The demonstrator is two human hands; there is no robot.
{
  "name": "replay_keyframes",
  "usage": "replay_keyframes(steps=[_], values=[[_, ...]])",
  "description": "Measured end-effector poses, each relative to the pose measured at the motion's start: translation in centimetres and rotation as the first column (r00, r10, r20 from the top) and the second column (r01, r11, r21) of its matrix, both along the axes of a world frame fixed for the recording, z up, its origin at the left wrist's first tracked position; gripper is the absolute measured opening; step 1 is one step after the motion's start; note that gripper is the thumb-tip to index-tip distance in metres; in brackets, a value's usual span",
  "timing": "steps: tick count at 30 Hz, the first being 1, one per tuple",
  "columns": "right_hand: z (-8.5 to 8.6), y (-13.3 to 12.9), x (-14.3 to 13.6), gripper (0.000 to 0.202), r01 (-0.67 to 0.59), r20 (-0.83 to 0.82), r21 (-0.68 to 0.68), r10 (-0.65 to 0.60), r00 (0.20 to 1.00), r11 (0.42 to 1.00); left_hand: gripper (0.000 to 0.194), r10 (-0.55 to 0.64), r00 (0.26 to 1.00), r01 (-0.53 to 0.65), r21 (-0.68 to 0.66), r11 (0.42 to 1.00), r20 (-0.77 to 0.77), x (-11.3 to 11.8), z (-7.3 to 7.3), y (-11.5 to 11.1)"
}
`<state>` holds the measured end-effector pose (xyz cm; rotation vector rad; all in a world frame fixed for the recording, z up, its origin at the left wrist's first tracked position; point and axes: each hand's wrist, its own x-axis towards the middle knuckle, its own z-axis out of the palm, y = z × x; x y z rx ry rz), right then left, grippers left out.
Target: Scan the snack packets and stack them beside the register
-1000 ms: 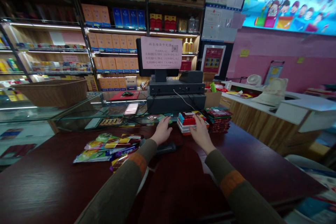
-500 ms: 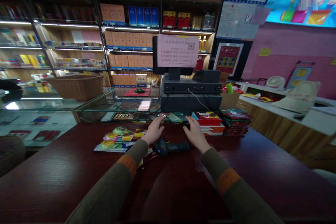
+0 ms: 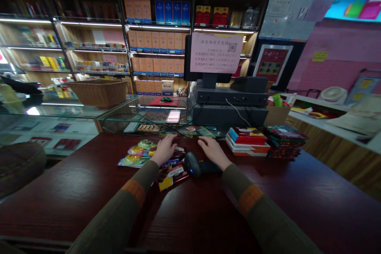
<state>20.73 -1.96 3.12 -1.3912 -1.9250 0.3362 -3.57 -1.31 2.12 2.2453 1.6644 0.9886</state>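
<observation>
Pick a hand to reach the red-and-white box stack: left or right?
Right, probably. The right hand is nearer the box stack, open, with nothing visible in its grasp. The left hand is by the snack packets, farther from that stack.

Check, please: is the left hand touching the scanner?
Apart. The head view shows a clear gap between the left hand and the scanner, with packets visible in between.

The scanner (image 3: 199, 166) obstructs the table's (image 3: 193, 214) middle, leaving the near stretch passable.
</observation>
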Motion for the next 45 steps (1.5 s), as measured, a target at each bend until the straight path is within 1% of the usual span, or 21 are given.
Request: replay_keyframes(steps=[2,4,7,10,12,16,19,24,30,35,38,41,43,45], values=[[0.6,-0.2,-0.8,0.038,-0.032,0.014,-0.083,0.033,0.999,0.996,0.043,0.070,0.992,-0.073,-0.028,0.997,-0.101,-0.5,0.4,-0.7],[1.0,-0.3,-1.4,0.039,-0.067,0.014,-0.160,0.070,0.997,0.985,0.041,0.114,0.974,-0.124,-0.038,0.992,-0.194,-0.8,0.7,-1.4],[1.2,-0.1,-2.0,0.037,-0.116,0.006,-0.234,0.121,0.993,0.965,0.039,0.162,0.949,-0.177,-0.033,0.984,-0.270,-1.1,1.1,-2.2],[1.0,0.5,-2.5,0.042,-0.139,0.033,-0.295,0.156,0.987,0.945,0.037,0.211,0.923,-0.227,-0.013,0.974,-0.322,-1.3,1.2,-2.8],[0.7,1.0,-2.8,0.045,-0.139,0.019,-0.342,0.155,0.988,0.929,0.038,0.234,0.906,-0.248,0.007,0.969,-0.353,-1.4,1.3,-3.1],[0.1,1.8,-3.4,0.044,-0.168,-0.119,-0.428,0.129,0.984,0.888,0.039,0.265,0.882,-0.268,0.046,0.962,-0.389,-1.4,1.3,-3.6],[0.1,1.9,-3.7,0.044,-0.190,-0.188,-0.492,0.109,0.976,0.849,0.039,0.271,0.880,-0.273,0.052,0.961,-0.391,-1.5,1.2,-3.6],[0.8,1.5,-4.2,0.042,-0.209,-0.261,-0.571,0.065,0.963,0.794,0.039,0.292,0.881,-0.294,0.052,0.954,-0.373,-1.6,1.1,-3.6],[1.5,0.9,-4.5,0.039,-0.231,-0.357,-0.611,-0.004,0.934,0.757,0.040,0.280,0.888,-0.301,0.001,0.954,-0.364,-1.4,1.4,-3.8],[1.3,0.9,-4.3,0.039,-0.218,-0.429,-0.656,-0.119,0.896,0.723,0.040,0.268,0.892,-0.299,-0.031,0.954,-0.363,-1.1,2.0,-3.8],[1.2,1.1,-3.9,0.037,-0.255,-0.504,-0.658,-0.162,0.849,0.709,0.042,0.254,0.903,-0.286,-0.044,0.957,-0.347,-0.7,1.9,-3.5],[1.2,1.1,-3.4,0.034,-0.301,-0.574,-0.650,-0.192,0.796,0.697,0.043,0.232,0.929,-0.258,-0.057,0.964,-0.287,-0.2,1.6,-3.0],[1.3,1.0,-2.9,0.032,-0.317,-0.612,-0.631,-0.202,0.765,0.708,0.045,0.209,0.950,-0.228,-0.058,0.972,-0.231,0.1,1.4,-2.7],[1.3,0.8,-2.3,0.030,-0.324,-0.645,-0.594,-0.196,0.738,0.736,0.047,0.176,0.971,-0.188,-0.063,0.980,-0.161,0.4,1.2,-2.4]])
